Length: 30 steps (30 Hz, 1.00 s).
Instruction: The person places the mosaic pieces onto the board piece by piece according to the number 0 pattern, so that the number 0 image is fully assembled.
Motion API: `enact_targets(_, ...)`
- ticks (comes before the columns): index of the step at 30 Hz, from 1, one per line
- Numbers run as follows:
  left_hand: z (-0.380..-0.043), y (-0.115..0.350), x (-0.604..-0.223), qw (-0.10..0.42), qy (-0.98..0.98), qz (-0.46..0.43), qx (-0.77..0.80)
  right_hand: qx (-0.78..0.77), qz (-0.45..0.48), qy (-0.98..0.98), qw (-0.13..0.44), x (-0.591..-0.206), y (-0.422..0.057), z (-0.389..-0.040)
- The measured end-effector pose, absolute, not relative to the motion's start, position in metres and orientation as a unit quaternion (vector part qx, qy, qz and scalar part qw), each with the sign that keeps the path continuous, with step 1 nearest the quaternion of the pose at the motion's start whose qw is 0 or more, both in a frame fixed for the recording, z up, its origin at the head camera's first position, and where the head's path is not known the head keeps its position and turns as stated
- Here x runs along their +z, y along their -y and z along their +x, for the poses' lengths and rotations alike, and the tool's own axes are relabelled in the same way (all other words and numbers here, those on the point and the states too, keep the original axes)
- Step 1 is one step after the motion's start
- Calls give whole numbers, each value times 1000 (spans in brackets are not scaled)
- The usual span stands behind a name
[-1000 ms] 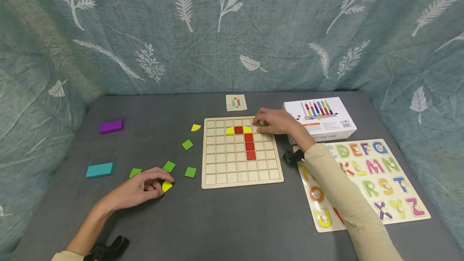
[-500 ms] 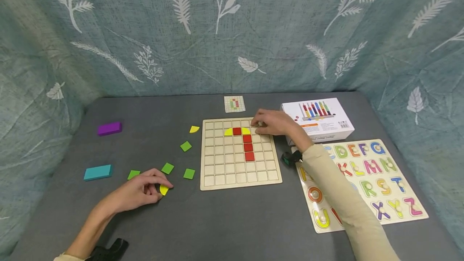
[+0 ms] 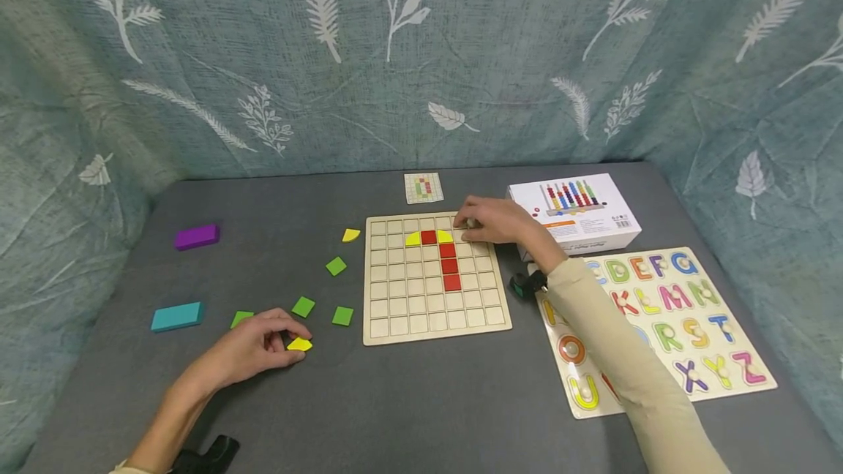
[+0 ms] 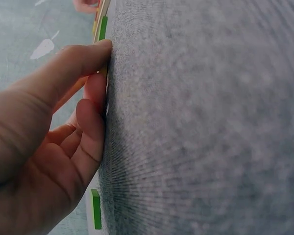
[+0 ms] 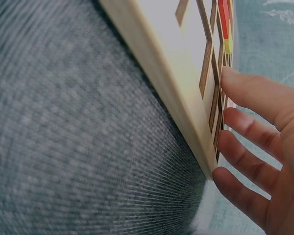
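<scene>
Left of the board [image 3: 408, 309], the left hand [image 3: 257, 348] pinches a yellow piece [image 3: 299, 344] that looks to me light, stiff and probably slick, best held by its edges, while the right hand [image 3: 498, 221] rests, loosely curved, at the board's far right corner.

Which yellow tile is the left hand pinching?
The yellow quarter-circle tile between the fingers of the left hand; another yellow tile lies loose farther off; two more yellow tiles sit on the grid board.
</scene>
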<state>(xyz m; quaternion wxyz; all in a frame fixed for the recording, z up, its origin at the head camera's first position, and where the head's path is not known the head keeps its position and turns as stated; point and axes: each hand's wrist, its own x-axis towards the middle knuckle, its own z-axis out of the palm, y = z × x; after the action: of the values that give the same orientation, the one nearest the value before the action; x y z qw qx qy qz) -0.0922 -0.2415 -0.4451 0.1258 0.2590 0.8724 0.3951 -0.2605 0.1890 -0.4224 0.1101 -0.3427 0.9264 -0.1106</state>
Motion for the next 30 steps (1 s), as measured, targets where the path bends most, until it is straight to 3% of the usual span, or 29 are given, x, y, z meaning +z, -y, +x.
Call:
enact_targets(6, -91, 239, -445, 100, -880, 257, 386, -109, -344, -926, 113, -419, -189, -259)
enact_targets(15, -91, 237, -442, 103, -884, 243, 386, -113, -345, -925, 110, -417, -189, -258)
enact_targets(30, -89, 245, -444, 142, -856, 238, 437, -122, -350, -922, 107, -419, -189, -258)
